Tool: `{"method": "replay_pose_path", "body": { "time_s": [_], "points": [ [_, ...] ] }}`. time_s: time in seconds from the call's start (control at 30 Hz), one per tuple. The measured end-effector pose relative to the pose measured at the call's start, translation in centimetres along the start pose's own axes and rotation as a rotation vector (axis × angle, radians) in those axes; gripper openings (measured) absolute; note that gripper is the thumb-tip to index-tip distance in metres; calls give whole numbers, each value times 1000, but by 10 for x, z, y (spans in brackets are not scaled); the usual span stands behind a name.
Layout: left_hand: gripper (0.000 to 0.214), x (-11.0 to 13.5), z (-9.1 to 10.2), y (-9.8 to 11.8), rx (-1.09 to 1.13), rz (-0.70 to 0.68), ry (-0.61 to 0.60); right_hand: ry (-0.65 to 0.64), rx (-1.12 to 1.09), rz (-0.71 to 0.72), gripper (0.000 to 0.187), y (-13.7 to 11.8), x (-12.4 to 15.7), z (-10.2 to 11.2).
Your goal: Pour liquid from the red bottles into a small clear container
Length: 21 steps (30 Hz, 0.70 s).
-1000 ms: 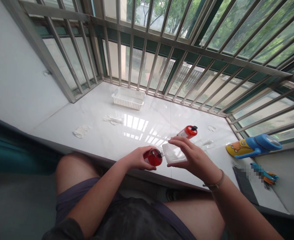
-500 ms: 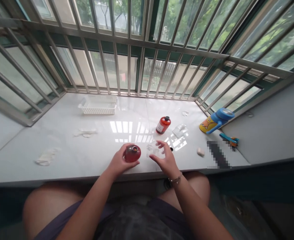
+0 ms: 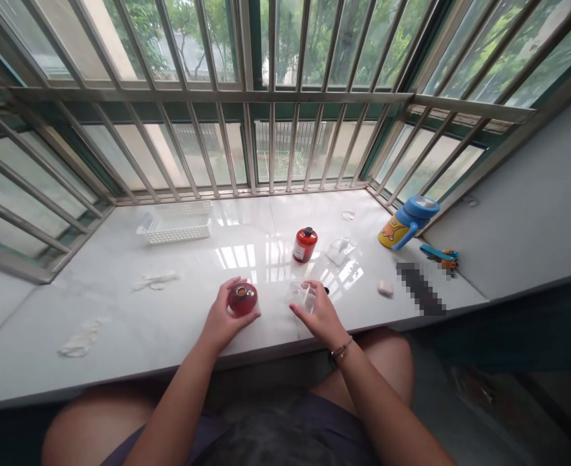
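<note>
My left hand (image 3: 222,320) is wrapped around a round red bottle (image 3: 244,304), whose uncapped neck points up toward me. To its right, my right hand (image 3: 321,314) has its thumb and fingers curved about a clear plastic piece (image 3: 309,299); its exact shape is hard to make out against the glossy surface. Just past the fingers of that hand, a small black part (image 3: 326,290) peeks out. Farther back stands a second red bottle (image 3: 305,246) with a white label and a black top, apart from both hands.
Crumpled clear wrapping (image 3: 342,251) lies behind my right hand. A white basket (image 3: 178,230) sits at the back left, with white crumpled scraps (image 3: 155,280) before it. On the right are a blue-and-yellow flask (image 3: 406,223), a pinkish block (image 3: 385,288) and a teal-orange item (image 3: 440,254).
The view has shifted, moving the scene left. My right-hand fingers have come in closer about the clear plastic piece. My left hand keeps hold of the bottle.
</note>
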<state>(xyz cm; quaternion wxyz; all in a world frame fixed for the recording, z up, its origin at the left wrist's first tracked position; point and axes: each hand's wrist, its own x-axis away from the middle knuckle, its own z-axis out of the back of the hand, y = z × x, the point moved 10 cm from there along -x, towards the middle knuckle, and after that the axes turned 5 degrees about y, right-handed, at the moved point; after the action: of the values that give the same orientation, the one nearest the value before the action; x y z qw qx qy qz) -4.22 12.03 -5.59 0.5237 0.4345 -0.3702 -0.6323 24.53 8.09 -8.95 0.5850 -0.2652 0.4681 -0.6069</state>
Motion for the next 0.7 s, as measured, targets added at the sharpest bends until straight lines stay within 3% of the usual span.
{"method": "replay_pose_path", "body": {
  "time_s": [0.17, 0.33, 0.43, 0.53, 0.63, 0.7],
  "points": [
    [101, -3, -5, 14, 38, -18, -33, -14, 146, 121, 72, 2, 5, -7],
    [74, -2, -8, 17, -9, 46, -4, 1, 233, 161, 77, 5, 7, -3],
    [69, -1, -6, 18, -10, 46, 29, 38, 263, 240, 76, -6, 8, 12],
    [69, 2, -6, 19, -6, 42, 31, 158, 302, 346, 56, -20, 8, 40],
    [69, 6, -6, 19, 3, 46, 40, 326, 504, 261, 47, -9, 4, 70],
    [69, 8, -8, 18, 18, 49, 36, 332, 667, 143, 49, 9, -1, 79]
  ]
}}
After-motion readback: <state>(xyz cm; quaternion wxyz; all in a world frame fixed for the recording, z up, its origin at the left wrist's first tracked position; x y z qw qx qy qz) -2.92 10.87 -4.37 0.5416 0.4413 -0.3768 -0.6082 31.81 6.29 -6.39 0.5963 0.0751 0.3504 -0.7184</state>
